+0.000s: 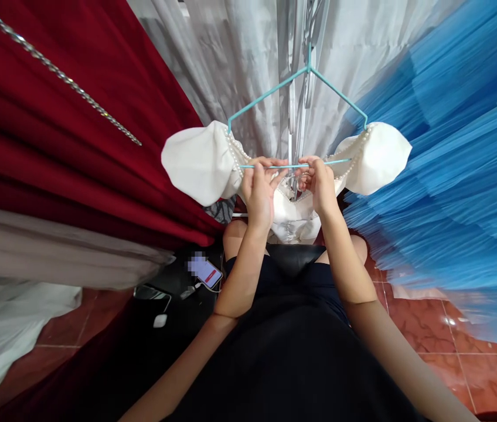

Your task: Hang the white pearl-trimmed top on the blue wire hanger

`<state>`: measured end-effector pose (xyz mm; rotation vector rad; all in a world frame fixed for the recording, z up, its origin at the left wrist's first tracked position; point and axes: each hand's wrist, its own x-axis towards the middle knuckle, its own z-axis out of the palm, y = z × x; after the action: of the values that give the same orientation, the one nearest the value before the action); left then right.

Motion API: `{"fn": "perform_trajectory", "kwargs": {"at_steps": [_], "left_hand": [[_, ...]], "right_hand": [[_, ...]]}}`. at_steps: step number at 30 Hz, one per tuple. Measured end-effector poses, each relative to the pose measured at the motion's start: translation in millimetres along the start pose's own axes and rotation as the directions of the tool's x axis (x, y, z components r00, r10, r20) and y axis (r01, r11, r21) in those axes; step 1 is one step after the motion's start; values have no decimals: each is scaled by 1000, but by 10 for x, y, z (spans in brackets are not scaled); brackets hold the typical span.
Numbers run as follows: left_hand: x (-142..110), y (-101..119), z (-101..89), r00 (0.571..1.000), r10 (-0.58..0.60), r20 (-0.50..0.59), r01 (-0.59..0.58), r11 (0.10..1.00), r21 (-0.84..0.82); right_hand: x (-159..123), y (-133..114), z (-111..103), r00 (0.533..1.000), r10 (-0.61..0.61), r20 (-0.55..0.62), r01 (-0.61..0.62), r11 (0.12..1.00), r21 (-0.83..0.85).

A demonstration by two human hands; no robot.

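Note:
A white puff-sleeved dress [200,161] with pearl trim hangs on a light blue wire hanger [275,91] straight ahead of me. My left hand [259,187] is closed on the dress neckline just under the hanger's bottom bar. My right hand [319,181] is closed in a pinch on the pearl-trimmed fabric beside it, fingertips at the bar. The two hands are close together at the middle of the neckline. What the fingertips grip beyond the fabric is too small to make out.
A dark red gown [68,117] with a rhinestone strap hangs at left, a blue tulle gown [459,152] at right, silvery-white fabric [240,64] behind. A phone [204,271] on a cable lies on a dark surface low left. Red floor tiles [428,328] show below.

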<state>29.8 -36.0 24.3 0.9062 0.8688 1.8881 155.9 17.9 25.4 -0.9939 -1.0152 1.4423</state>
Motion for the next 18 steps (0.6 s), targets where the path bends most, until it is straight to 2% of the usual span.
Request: {"fn": "perform_trajectory", "kwargs": {"at_steps": [2,3,4,6,7,9,11,15,18], "left_hand": [[-138,103,-102,991,-88,103,65,976,208],[-201,175,-149,984,-101,144,53,952,301],[-249,257,-191,984,-63,168,-4,928,372],[-264,427,-252,976,147,158,-204,865,458],[-224,501,-273,953,270,135,-301,815,494],[-63,596,-308,902,420,99,-400,729,556],[156,603,-343,897,436,77,-394,705,590],[572,457,-449,906,423,28,-351,709,611],[879,420,-644,884,467,12,-380,703,601]], "right_hand": [[16,21,1,999,-47,-10,48,998,28],[10,31,0,996,-87,-18,88,996,31],[-2,41,1,992,-126,-29,127,991,31],[-30,61,14,981,-186,-65,188,982,32],[-43,73,26,974,-208,-89,211,977,33],[-60,96,57,958,-247,-143,253,967,28],[-70,113,84,946,-269,-181,276,961,13],[-91,84,63,942,-274,-194,277,961,-11],[-112,11,-4,931,-299,-209,301,953,-24]]}}
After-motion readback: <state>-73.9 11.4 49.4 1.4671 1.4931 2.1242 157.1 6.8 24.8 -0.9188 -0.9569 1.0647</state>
